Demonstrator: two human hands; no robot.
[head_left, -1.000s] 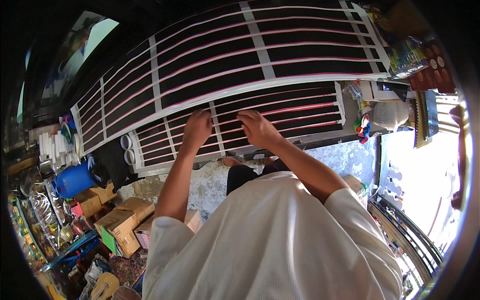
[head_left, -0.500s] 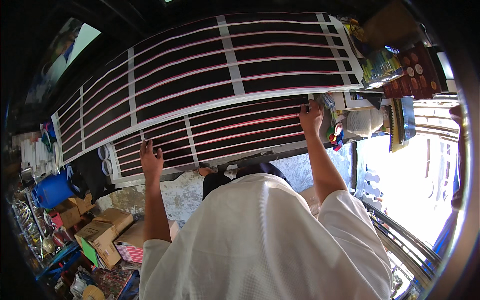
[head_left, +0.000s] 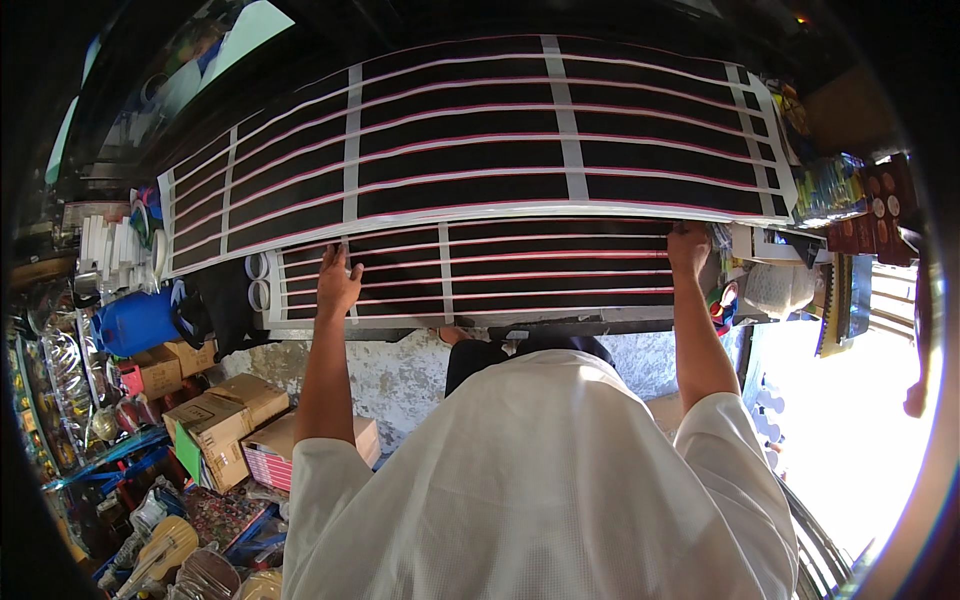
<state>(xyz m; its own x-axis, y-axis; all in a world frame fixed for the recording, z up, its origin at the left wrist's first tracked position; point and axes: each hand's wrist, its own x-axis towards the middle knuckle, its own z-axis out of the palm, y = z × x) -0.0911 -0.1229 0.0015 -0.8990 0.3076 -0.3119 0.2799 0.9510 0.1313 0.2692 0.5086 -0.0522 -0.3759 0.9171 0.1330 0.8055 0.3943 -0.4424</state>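
Note:
A long black sheet with white and red stripes (head_left: 560,265) lies on the near part of the table. A wider stack of similarly striped black sheets (head_left: 460,125) lies beyond it and overlaps its far edge. My left hand (head_left: 340,288) rests on the near sheet's left part beside a pale cross strip, fingers stretched out and holding nothing. At the near sheet's right end, my right hand (head_left: 687,250) is closed with bent fingers on its far corner, close under the stack's front edge. The fingertips there are partly hidden.
White rolls (head_left: 258,282) touch the near sheet's left end. A blue container (head_left: 135,322) and cardboard boxes (head_left: 212,425) stand at left. Wrapped small guitar-shaped items (head_left: 165,550) lie lower left. Bundled packets (head_left: 830,195) and a white mesh-like bundle (head_left: 780,288) sit at right.
The view has turned, so the table appears farther right and lower. My right hand's fingers have curled in more at the sheet's corner. My left hand stays by the same cross strip.

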